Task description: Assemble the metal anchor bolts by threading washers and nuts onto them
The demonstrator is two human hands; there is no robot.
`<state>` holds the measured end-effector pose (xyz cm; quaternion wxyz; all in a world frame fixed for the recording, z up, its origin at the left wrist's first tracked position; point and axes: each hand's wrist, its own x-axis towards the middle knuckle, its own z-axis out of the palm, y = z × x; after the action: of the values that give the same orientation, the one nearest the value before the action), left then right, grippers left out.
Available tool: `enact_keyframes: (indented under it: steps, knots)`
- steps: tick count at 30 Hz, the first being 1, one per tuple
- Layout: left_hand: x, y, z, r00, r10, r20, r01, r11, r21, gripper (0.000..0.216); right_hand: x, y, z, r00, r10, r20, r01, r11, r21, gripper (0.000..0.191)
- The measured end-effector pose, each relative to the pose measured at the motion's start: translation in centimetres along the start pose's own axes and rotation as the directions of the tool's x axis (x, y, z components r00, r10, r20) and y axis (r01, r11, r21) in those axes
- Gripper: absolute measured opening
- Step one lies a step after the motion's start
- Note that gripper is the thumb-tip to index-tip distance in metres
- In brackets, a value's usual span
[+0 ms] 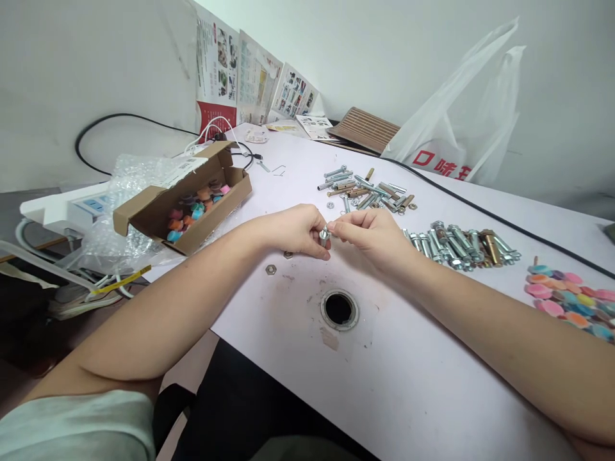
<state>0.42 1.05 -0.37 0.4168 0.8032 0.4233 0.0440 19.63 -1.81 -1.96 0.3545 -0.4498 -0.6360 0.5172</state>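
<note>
Above the table, my left hand (298, 230) is closed round a small silver expansion bolt (325, 236), its flanged end showing between thumb and fingers. My right hand (372, 235) meets it from the other side. Its thumb and forefinger are pinched together at the bolt's upper tip; whatever small part they hold there is hidden. Just below my left hand a hex nut (271, 270) lies on the table, with another nut (287, 255) partly covered by the hand. Beyond both hands are loose bolts and sleeves (355, 191) in a pile, with a single nut (330, 205) beside them.
Assembled expansion bolts (459, 245) lie in a group at right, near coloured caps (567, 298). An open cardboard box (211, 221) at left holds more caps, beside bubble wrap (129, 198). The table has a round hole (339, 310). A black cable (480, 211) and plastic bag (461, 121) are behind.
</note>
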Motion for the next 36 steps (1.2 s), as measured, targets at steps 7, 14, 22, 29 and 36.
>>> enact_keyframes:
  steps: [7, 14, 22, 29, 36]
  knots:
    - [0.0, -0.2, 0.0, 1.000, 0.026, -0.009, -0.026, 1.000, -0.009, 0.034, 0.5, -1.0, -1.3, 0.991, -0.102, -0.083, 0.081, 0.971, -0.225, 0.034]
    - [0.1, -0.5, 0.0, 1.000, 0.005, 0.007, -0.004, 0.999, -0.052, 0.034, 1.5, -0.8, -3.0, 0.989, -0.114, 0.099, 0.151, 0.744, -0.651, 0.021]
    - [0.4, -0.8, 0.1, 1.000, 0.004, 0.016, -0.003, 0.999, -0.051, 0.032, 2.7, 2.0, -3.1, 0.931, -0.264, 0.252, 0.359, 0.541, -0.761, 0.017]
    - [0.1, -0.3, 0.0, 1.000, 0.014, 0.003, -0.014, 0.999, -0.034, 0.027, 1.8, 0.5, -2.5, 0.856, -0.506, 0.106, 0.485, 0.714, -0.505, 0.015]
    - [0.2, -0.2, 0.1, 0.998, 0.062, -0.014, -0.062, 0.998, 0.002, 0.019, 1.5, -0.5, -2.4, 0.694, -0.641, 0.327, 0.701, 0.497, -0.512, 0.014]
